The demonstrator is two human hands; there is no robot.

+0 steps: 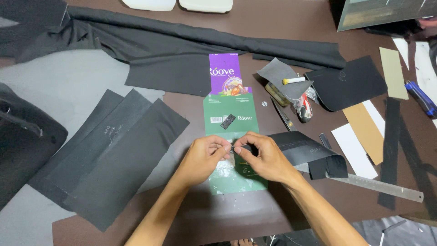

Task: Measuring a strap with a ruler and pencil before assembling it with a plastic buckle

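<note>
Both hands meet over the flattened green carton (231, 119) on the brown table (291, 27): my left hand (205, 157) and right hand (266, 157) pinch a small dark piece (236, 148) between fingertips, beside a folded black sheet (309, 152).

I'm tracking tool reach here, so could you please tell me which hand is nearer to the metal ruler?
Right. The right hand is just left of the metal ruler; the left hand lies farther left, beyond the right hand.

Both hands, left (207, 157) and right (264, 157), are bare, with forearms uncovered by sleeves.
</note>
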